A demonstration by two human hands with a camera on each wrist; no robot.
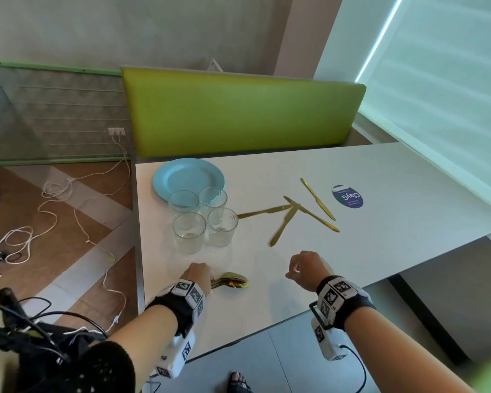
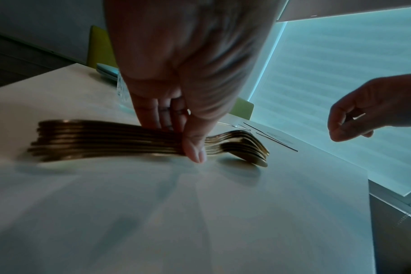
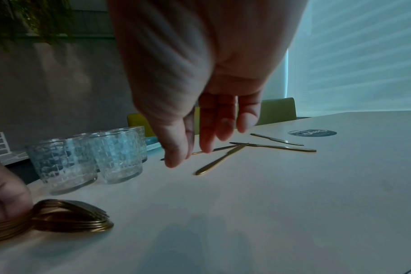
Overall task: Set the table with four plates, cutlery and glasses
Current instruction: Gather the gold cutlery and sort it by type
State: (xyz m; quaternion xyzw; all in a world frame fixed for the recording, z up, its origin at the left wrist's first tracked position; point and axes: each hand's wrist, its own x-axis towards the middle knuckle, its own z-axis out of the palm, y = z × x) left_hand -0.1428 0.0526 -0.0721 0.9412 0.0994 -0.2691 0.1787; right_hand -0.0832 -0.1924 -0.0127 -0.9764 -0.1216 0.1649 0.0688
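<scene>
Fingers and thumb of my left hand [image 2: 176, 77] pinch a stacked bundle of gold spoons and forks [image 2: 120, 140] by the handles, low on the white table [image 1: 380, 222]; in the head view that hand [image 1: 199, 275] sits at lower centre-left, with the spoon bowls [image 1: 234, 280] poking out to its right and resting on the tabletop. My right hand [image 1: 306, 269] hovers at lower centre-right of the head view, off the surface, loosely curled and holding nothing; in the right wrist view its fingers [image 3: 214, 133] hang down relaxed, with the thumb slightly apart from them. Above my left hand in the head view stand four clear textured glasses [image 1: 203, 219], clustered in a tight square and touching or nearly so. Just behind them, toward the upper left of the table, lies a stack of light blue plates [image 1: 184, 175], the nearest glasses overlapping its rim from my angle; how many plates are in it I cannot tell. Right of the glasses, mid-frame, four gold knives [image 1: 295, 214] lie scattered, three of them crossing or touching near their tips, the fourth just apart to the upper right. Beyond the knives sits a round dark blue sticker [image 1: 347, 196] on the tabletop. A green padded bench back [image 1: 238, 112] runs behind the table, and white cables [image 1: 68, 199] trail over the wooden floor at the left of the frame.
</scene>
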